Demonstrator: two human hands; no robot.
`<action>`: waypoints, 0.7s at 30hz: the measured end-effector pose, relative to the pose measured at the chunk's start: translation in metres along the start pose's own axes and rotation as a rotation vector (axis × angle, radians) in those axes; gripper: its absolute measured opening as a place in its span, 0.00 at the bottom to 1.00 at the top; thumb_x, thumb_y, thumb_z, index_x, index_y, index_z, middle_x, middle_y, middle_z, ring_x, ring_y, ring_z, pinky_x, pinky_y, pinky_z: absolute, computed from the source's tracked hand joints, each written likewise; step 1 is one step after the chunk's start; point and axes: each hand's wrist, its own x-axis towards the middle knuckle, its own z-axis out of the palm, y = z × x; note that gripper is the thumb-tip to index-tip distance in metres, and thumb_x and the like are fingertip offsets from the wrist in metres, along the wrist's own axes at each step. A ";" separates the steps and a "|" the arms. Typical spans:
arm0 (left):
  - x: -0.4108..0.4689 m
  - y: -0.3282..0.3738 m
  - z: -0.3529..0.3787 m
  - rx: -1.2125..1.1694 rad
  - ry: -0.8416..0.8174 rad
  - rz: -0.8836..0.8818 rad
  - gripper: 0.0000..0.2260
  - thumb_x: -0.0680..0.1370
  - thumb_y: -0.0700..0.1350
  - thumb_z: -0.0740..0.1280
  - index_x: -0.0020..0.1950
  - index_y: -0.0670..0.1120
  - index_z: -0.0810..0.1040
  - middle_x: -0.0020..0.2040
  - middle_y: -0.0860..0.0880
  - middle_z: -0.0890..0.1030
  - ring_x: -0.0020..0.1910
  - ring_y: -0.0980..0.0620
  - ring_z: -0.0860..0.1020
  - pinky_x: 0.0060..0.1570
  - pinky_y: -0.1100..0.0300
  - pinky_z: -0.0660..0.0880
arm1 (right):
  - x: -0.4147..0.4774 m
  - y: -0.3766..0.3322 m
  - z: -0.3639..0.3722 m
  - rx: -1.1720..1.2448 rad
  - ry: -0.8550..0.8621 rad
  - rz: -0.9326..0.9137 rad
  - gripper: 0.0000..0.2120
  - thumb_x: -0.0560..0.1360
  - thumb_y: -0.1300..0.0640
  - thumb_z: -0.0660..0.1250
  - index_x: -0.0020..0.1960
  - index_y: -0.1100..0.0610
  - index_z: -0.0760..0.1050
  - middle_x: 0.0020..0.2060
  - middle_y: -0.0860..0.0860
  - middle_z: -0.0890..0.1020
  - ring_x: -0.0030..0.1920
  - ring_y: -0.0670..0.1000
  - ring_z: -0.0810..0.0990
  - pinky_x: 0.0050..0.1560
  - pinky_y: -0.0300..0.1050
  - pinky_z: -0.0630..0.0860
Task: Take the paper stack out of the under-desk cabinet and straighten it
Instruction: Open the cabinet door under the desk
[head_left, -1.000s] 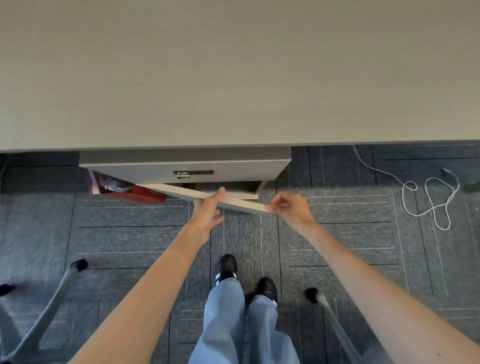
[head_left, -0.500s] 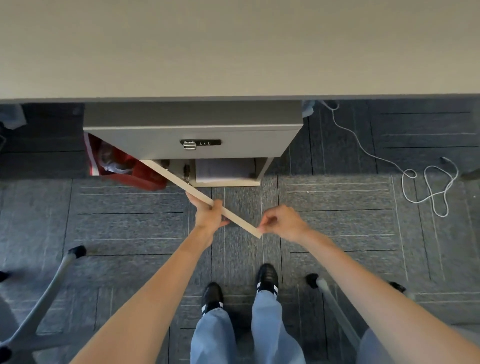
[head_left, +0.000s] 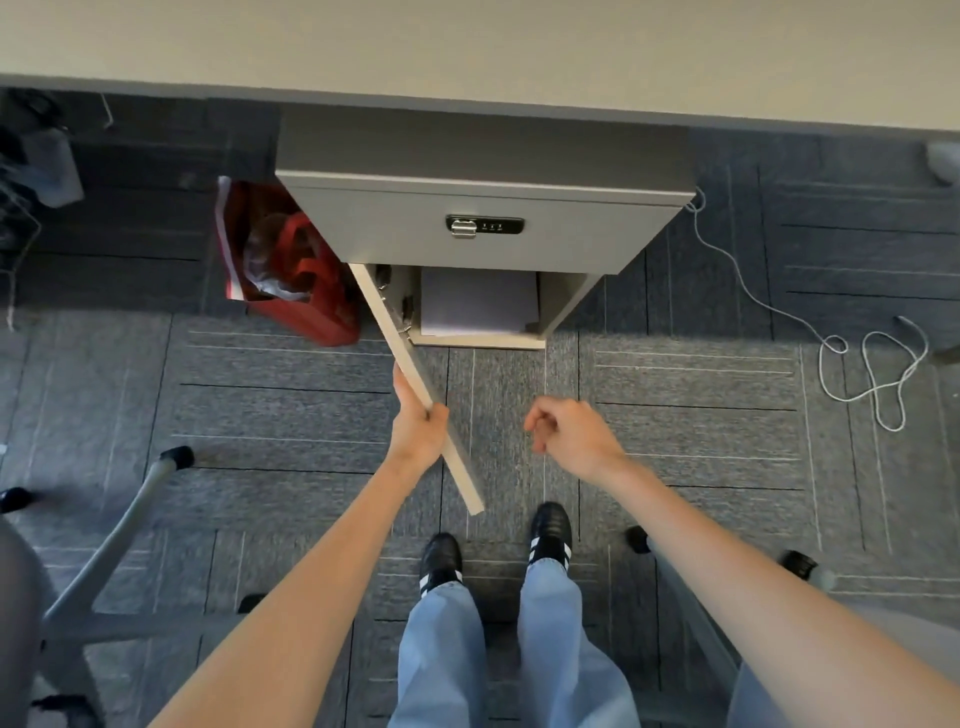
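We have swung the cabinet door (head_left: 415, 387) much wider than half a second ago: it now stands nearly edge-on to us, hinged at the left of the under-desk cabinet (head_left: 483, 228), where before it crossed the opening at a slant. Our left hand (head_left: 418, 434) still has the door, its fingers (head_left: 435, 415) wrapped around the door's upper edge about midway along it. Our right hand (head_left: 574, 441), which was pinching the door's free corner earlier, has let go; it now hangs to the right of the door, apart from it, fingers loosely curled and holding nothing.

With the door out of the way, the paper stack (head_left: 479, 302) shows far more plainly than before. It lies flat in the cabinet's lower compartment, beyond both hands and a little nearer the right one, untouched. Above it is the drawer front with its combination lock (head_left: 484, 226).

The tabletop (head_left: 467, 47) has slid up the view and takes less of it. Left of the left hand's fingers and farther off, a red bag (head_left: 291, 270) sits beside the cabinet. Well right of the right hand, a white cord (head_left: 872, 364) loops on the carpet (head_left: 260, 415).
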 end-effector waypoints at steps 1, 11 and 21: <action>-0.003 -0.006 -0.006 0.048 0.017 0.016 0.32 0.82 0.39 0.55 0.78 0.53 0.37 0.64 0.44 0.73 0.53 0.43 0.75 0.52 0.49 0.76 | -0.001 -0.001 0.003 0.000 0.012 0.003 0.11 0.78 0.66 0.57 0.47 0.55 0.77 0.38 0.51 0.83 0.43 0.52 0.84 0.50 0.50 0.80; -0.019 -0.040 -0.051 0.429 0.262 0.188 0.28 0.83 0.44 0.52 0.79 0.47 0.42 0.75 0.43 0.63 0.62 0.39 0.74 0.51 0.45 0.74 | 0.002 -0.026 0.031 0.007 0.033 -0.011 0.11 0.80 0.62 0.56 0.47 0.53 0.76 0.38 0.51 0.84 0.31 0.42 0.77 0.33 0.37 0.69; -0.017 -0.050 -0.064 0.864 0.427 0.405 0.24 0.78 0.40 0.61 0.73 0.42 0.62 0.73 0.35 0.61 0.67 0.36 0.67 0.63 0.43 0.71 | 0.004 -0.036 0.050 0.057 0.056 -0.009 0.11 0.80 0.62 0.56 0.47 0.53 0.76 0.38 0.51 0.83 0.34 0.42 0.79 0.35 0.36 0.70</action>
